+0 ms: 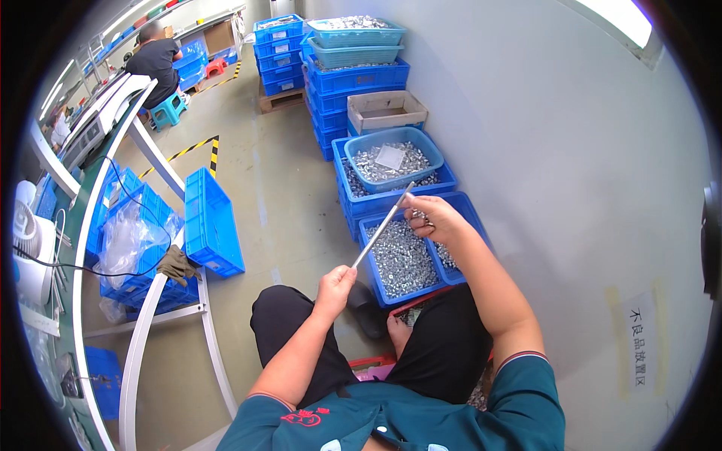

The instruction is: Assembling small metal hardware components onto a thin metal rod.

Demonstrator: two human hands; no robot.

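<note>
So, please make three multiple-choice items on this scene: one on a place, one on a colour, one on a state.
1. Where does the left hand grip the rod?
A. its lower end
B. its middle
C. its top end

2. What colour is the bin of small metal parts under the rod?
A. red
B. blue
C. grey

3. How does the rod lie?
A. flat on the floor
B. upright in a bin
C. slanting in the air between both hands

Key: 1 A, the fist closes on the lower end. 2 B, the walls are blue. 3 C, it rises from the left hand to the right hand, whose fingers hold small metal parts near its upper part.
</note>
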